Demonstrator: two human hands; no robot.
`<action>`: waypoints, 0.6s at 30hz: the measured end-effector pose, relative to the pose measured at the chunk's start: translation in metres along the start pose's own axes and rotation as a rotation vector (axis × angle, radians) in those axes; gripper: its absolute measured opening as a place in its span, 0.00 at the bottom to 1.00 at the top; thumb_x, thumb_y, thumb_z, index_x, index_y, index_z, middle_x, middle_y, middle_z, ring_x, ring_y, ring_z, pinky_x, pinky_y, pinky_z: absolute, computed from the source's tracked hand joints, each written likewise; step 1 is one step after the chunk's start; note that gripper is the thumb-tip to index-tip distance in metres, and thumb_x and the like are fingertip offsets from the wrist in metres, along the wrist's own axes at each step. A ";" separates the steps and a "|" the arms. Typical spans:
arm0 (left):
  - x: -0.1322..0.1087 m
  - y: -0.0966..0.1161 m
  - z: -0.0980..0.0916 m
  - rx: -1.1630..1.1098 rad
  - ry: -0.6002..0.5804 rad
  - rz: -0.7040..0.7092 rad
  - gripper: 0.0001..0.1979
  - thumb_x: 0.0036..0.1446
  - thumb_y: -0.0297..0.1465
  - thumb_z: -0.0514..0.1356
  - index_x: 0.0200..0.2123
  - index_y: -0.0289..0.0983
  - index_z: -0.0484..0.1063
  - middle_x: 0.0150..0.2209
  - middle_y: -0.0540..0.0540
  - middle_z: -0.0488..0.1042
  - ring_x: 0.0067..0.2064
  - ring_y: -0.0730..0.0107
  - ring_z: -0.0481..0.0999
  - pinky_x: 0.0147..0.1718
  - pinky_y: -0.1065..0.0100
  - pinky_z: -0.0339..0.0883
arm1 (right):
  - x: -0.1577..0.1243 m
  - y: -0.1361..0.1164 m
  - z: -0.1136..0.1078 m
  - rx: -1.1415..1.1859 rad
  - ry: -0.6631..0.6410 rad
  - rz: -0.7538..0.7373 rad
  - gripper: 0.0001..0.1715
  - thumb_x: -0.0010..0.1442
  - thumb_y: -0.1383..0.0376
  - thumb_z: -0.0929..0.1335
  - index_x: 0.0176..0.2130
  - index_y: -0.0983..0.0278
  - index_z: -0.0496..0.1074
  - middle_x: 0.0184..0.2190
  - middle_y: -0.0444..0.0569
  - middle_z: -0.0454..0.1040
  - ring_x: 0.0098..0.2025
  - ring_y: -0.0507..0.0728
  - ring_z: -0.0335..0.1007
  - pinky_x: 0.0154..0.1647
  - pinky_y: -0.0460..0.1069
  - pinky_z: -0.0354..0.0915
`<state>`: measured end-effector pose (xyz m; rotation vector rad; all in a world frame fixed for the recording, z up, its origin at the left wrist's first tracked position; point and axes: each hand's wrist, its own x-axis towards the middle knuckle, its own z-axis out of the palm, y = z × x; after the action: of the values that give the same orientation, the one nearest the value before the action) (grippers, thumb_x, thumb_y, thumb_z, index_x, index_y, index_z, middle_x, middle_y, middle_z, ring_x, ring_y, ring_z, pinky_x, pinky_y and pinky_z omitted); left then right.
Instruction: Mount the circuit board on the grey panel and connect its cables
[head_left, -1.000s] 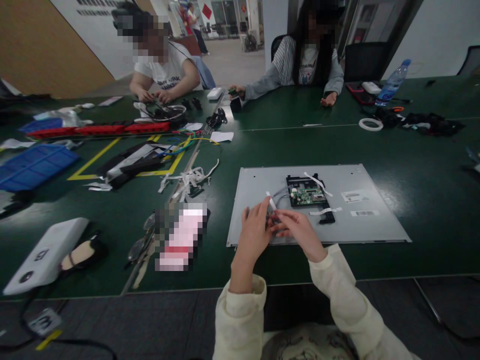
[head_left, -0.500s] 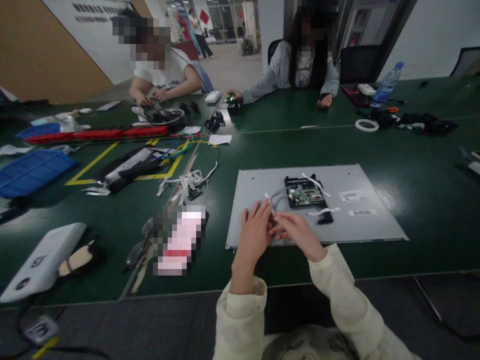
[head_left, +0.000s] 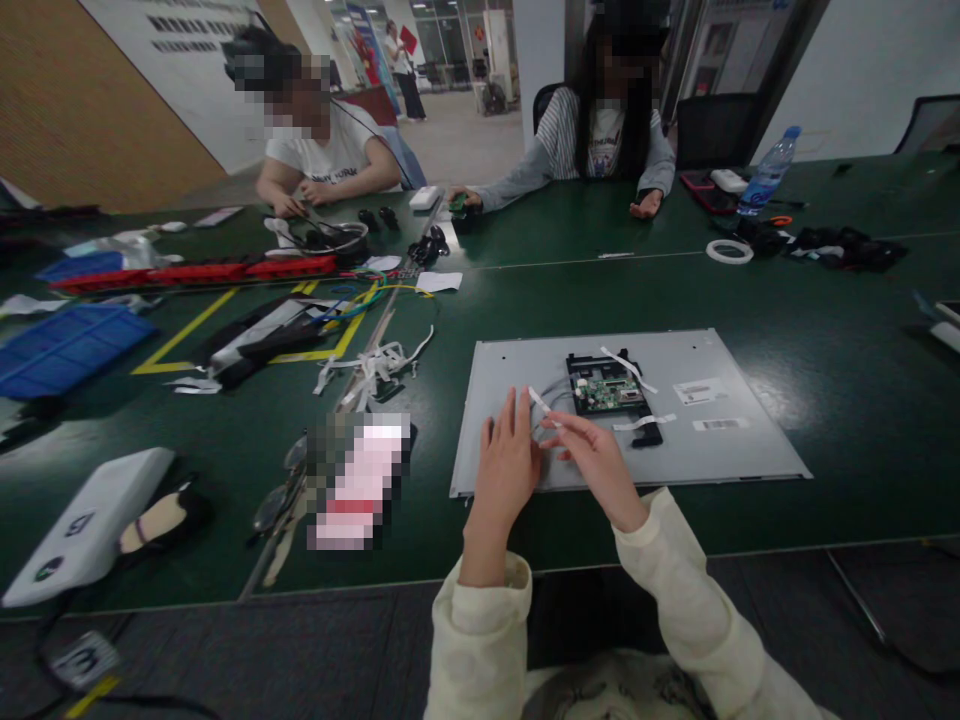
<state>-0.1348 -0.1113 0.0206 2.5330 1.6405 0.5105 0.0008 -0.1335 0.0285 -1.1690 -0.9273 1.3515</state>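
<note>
A grey metal panel (head_left: 720, 455) lies flat on the green table before me. A small green circuit board (head_left: 606, 389) in a black frame sits near its middle, with thin wires (head_left: 553, 387) running left from it and white tape strips across it. My left hand (head_left: 506, 462) rests on the panel's left part, fingers stretched out flat. My right hand (head_left: 596, 461) is beside it, fingers pinched on the wires near a white tape strip (head_left: 539, 400).
Left of the panel lie a blurred pink item (head_left: 358, 480), loose white strips (head_left: 371, 364) and a white device (head_left: 86, 525). Two other people sit across the table. A tape roll (head_left: 729, 251) and a water bottle (head_left: 766, 172) stand at the far right.
My right hand has lifted slightly and drawn the wires up from the panel. My left hand has flattened beside it. The view has shifted a little.
</note>
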 end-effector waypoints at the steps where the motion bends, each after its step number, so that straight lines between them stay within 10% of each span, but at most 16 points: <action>1: 0.000 -0.001 0.001 -0.015 0.012 -0.002 0.37 0.58 0.23 0.50 0.67 0.35 0.35 0.68 0.32 0.43 0.67 0.55 0.49 0.60 0.48 0.49 | 0.000 0.000 0.001 -0.006 -0.004 -0.009 0.24 0.57 0.55 0.66 0.49 0.66 0.72 0.47 0.55 0.75 0.38 0.55 0.75 0.35 0.47 0.67; 10: 0.001 -0.003 -0.003 -0.133 0.015 0.047 0.21 0.55 0.21 0.52 0.53 0.36 0.61 0.61 0.37 0.60 0.62 0.56 0.59 0.59 0.50 0.55 | -0.003 0.008 0.006 -0.019 -0.012 -0.003 0.23 0.57 0.58 0.66 0.49 0.66 0.72 0.46 0.54 0.76 0.37 0.55 0.75 0.35 0.47 0.68; 18: 0.006 -0.004 -0.002 -0.273 0.015 0.089 0.17 0.53 0.17 0.51 0.46 0.35 0.65 0.59 0.37 0.61 0.60 0.60 0.63 0.57 0.55 0.60 | -0.001 0.011 0.001 -0.122 -0.001 0.039 0.21 0.56 0.60 0.65 0.47 0.68 0.74 0.38 0.53 0.78 0.36 0.56 0.74 0.31 0.47 0.67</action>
<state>-0.1373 -0.1045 0.0232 2.4120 1.3596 0.7097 -0.0032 -0.1358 0.0179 -1.2850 -1.0037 1.3419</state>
